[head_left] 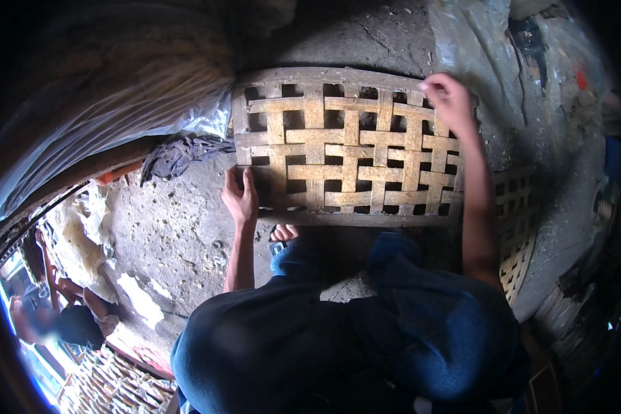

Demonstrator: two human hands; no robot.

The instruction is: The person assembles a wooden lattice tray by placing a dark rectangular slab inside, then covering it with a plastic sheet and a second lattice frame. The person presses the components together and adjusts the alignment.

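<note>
A rectangular woven bamboo rack point(352, 152) with a wooden frame lies before my knees, its open lattice showing dark gaps. At its lower left corner, my left hand point(241, 199) has thumb and fingers around the side bar of the frame. My right hand point(450, 103) is over the far right corner, slightly blurred. Its fingers are curled in with the tips near the frame's edge; what they pinch, if anything, is too small to make out.
A second woven rack point(514, 234) stands to the right. Clear plastic sheeting point(165, 103) hangs at the left, near a dark crumpled cloth point(186, 153). More plastic point(476, 48) lies at the far right. Another person point(65, 310) is at the left, above rows of pale pieces point(117, 386).
</note>
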